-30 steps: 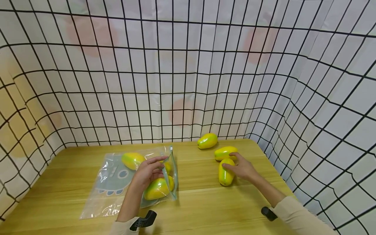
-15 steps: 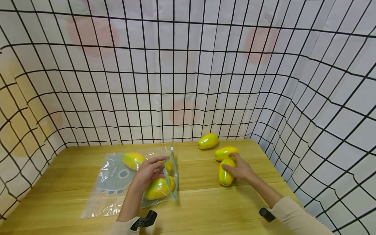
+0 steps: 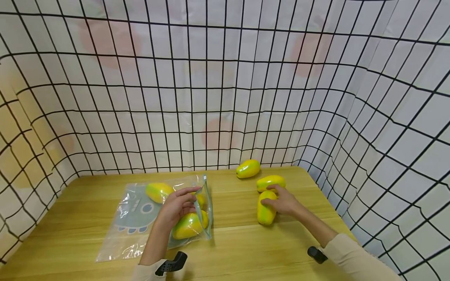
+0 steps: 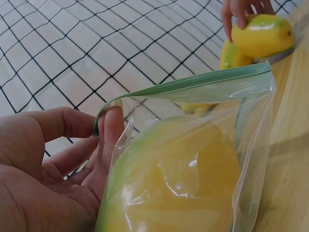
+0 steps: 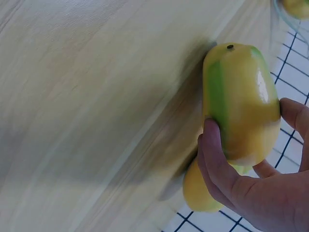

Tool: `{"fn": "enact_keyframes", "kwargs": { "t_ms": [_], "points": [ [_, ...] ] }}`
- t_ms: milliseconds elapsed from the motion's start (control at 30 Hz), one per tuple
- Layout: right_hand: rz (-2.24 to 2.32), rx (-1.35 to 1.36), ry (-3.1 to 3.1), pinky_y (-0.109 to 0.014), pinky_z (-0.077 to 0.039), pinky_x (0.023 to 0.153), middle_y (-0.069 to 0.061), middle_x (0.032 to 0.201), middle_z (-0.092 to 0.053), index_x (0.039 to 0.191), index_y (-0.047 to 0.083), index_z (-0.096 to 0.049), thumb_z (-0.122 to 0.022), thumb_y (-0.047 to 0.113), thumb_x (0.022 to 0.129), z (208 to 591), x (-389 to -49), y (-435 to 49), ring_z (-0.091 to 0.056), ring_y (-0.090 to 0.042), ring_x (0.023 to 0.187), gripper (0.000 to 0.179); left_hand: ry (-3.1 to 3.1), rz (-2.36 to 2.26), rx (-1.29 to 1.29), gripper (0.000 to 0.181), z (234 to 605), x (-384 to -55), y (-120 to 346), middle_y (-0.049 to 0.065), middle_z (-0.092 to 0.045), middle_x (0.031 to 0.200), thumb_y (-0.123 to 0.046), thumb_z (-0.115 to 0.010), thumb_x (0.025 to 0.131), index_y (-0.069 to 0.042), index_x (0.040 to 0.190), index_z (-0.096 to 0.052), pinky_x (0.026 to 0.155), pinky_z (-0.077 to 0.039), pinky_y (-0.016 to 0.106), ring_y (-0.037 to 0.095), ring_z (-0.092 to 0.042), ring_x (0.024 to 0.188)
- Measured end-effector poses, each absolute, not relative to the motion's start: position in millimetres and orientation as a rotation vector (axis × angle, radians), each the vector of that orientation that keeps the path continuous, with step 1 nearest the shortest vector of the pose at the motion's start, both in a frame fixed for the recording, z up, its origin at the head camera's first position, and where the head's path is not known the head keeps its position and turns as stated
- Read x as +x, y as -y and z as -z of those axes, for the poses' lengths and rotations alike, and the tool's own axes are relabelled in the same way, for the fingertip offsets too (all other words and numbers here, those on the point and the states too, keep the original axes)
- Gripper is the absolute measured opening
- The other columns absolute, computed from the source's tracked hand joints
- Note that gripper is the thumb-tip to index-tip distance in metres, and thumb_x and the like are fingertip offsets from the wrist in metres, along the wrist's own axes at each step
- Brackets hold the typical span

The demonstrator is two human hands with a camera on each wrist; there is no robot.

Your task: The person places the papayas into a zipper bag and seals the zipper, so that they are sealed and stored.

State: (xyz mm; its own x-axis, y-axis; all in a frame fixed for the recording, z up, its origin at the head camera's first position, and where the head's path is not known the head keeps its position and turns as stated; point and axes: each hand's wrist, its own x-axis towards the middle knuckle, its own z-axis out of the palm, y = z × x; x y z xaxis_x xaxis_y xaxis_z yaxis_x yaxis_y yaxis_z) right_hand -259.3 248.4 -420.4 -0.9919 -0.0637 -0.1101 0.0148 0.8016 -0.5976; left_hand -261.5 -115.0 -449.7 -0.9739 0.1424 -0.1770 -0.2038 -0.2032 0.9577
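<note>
My right hand [image 3: 286, 201] grips a yellow-green papaya [image 3: 266, 208] at the right of the table, thumb on one side and fingers on the other. In the right wrist view this papaya [image 5: 241, 101] shows a green stripe and a small dark tip. A second papaya [image 3: 270, 182] lies right behind it, partly covered by the fingers. My left hand [image 3: 175, 206] pinches the green zip edge of a clear zip bag [image 4: 193, 82], keeping its mouth raised. Inside the bag lie papayas, one at the back [image 3: 158, 192] and one near the mouth [image 3: 190, 225]; another is partly hidden by the hand.
Another papaya [image 3: 248, 168] lies at the table's back edge. The bag's flat part, printed with a grey-blue cartoon [image 3: 140, 212], spreads over the left of the wooden table [image 3: 232, 249]. A black grid net [image 3: 221, 113] before white sheeting encloses the back and sides.
My right hand has shifted slightly left with the front papaya, which has turned so its green stripe shows and has moved off a little from the one behind. My left hand holds still.
</note>
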Motion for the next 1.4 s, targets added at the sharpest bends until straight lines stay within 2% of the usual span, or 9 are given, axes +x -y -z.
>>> {"fn": "enact_keyframes", "kwargs": {
  "t_ms": [100,300,633,833,900,1067,1133,1267,1400],
  "points": [
    [0.956,-0.061,-2.860,-0.057,-0.050,0.100,-0.030,0.143,-0.052,0.144,0.004,-0.051,-0.073,0.039,0.090,418.2,-260.9,-242.2,-0.054,-0.046,0.126,0.068,-1.819,-2.274,-0.070,0.042,449.5,-261.4,115.3,0.008,-0.065,0.097,0.001,-0.061,0.091,0.000,0.133,-0.065,0.062,-0.060,0.024,0.014,-0.060,0.062],
    [1.068,-0.030,-2.767,-0.040,-0.061,0.072,-0.029,0.140,-0.052,0.147,0.009,-0.050,-0.077,0.035,0.088,414.7,-262.9,-231.3,-0.062,-0.034,0.107,0.070,-1.835,-2.263,-0.063,0.042,447.9,-260.9,114.9,0.011,-0.064,0.107,0.000,-0.061,0.092,0.000,0.134,-0.064,0.063,-0.060,0.024,0.014,-0.061,0.064],
    [1.153,-0.039,-2.707,-0.043,-0.062,0.076,-0.028,0.144,-0.050,0.146,0.009,-0.051,-0.077,0.034,0.088,407.0,-262.8,-216.5,-0.064,-0.032,0.107,0.069,-1.838,-2.251,-0.074,0.041,447.6,-260.5,114.4,0.011,-0.063,0.107,0.000,-0.061,0.092,-0.001,0.133,-0.065,0.062,-0.059,0.023,0.014,-0.060,0.063],
    [1.183,-0.039,-2.730,-0.037,-0.060,0.076,-0.023,0.142,-0.053,0.140,0.013,-0.055,-0.080,0.035,0.085,402.7,-262.5,-209.1,-0.064,-0.028,0.102,0.065,-1.847,-2.241,-0.078,0.041,448.1,-260.4,114.0,0.012,-0.063,0.111,0.000,-0.061,0.092,-0.002,0.133,-0.066,0.062,-0.060,0.024,0.014,-0.061,0.063],
    [1.180,-0.048,-2.746,-0.040,-0.058,0.083,-0.022,0.143,-0.053,0.139,0.014,-0.056,-0.081,0.037,0.083,400.4,-262.6,-206.6,-0.063,-0.030,0.105,0.065,-1.850,-2.240,-0.080,0.041,448.0,-260.4,113.8,0.012,-0.063,0.110,0.000,-0.061,0.092,-0.002,0.133,-0.066,0.062,-0.060,0.024,0.015,-0.060,0.064],
    [1.172,-0.050,-2.753,-0.055,-0.045,0.105,-0.021,0.150,-0.049,0.138,0.017,-0.057,-0.082,0.040,0.081,397.2,-262.5,-198.4,-0.052,-0.037,0.128,0.066,-1.850,-2.243,-0.087,0.041,448.3,-260.6,113.7,0.010,-0.063,0.107,0.000,-0.060,0.092,-0.002,0.133,-0.066,0.062,-0.060,0.024,0.015,-0.060,0.064],
    [1.199,-0.045,-2.717,-0.052,-0.047,0.103,-0.021,0.148,-0.049,0.136,0.017,-0.057,-0.083,0.040,0.080,396.7,-262.1,-194.7,-0.053,-0.036,0.126,0.066,-1.848,-2.245,-0.087,0.041,448.3,-260.9,113.7,0.011,-0.063,0.107,0.000,-0.061,0.092,-0.002,0.133,-0.066,0.062,-0.060,0.024,0.015,-0.060,0.064],
    [1.304,-0.046,-2.621,-0.037,-0.055,0.085,-0.020,0.140,-0.054,0.133,0.015,-0.058,-0.087,0.035,0.077,396.9,-259.9,-187.7,-0.060,-0.027,0.107,0.066,-1.845,-2.249,-0.083,0.040,448.3,-260.8,113.7,0.011,-0.063,0.107,0.000,-0.060,0.093,-0.001,0.133,-0.066,0.062,-0.060,0.024,0.015,-0.060,0.063],
    [1.388,-0.065,-2.547,-0.036,-0.057,0.080,-0.018,0.138,-0.055,0.131,0.015,-0.058,-0.089,0.031,0.076,397.4,-257.2,-181.0,-0.061,-0.024,0.101,0.065,-1.845,-2.257,-0.084,0.040,448.7,-260.7,113.7,0.010,-0.064,0.104,0.001,-0.060,0.092,-0.001,0.132,-0.066,0.062,-0.060,0.025,0.015,-0.060,0.063]
  ]
}}
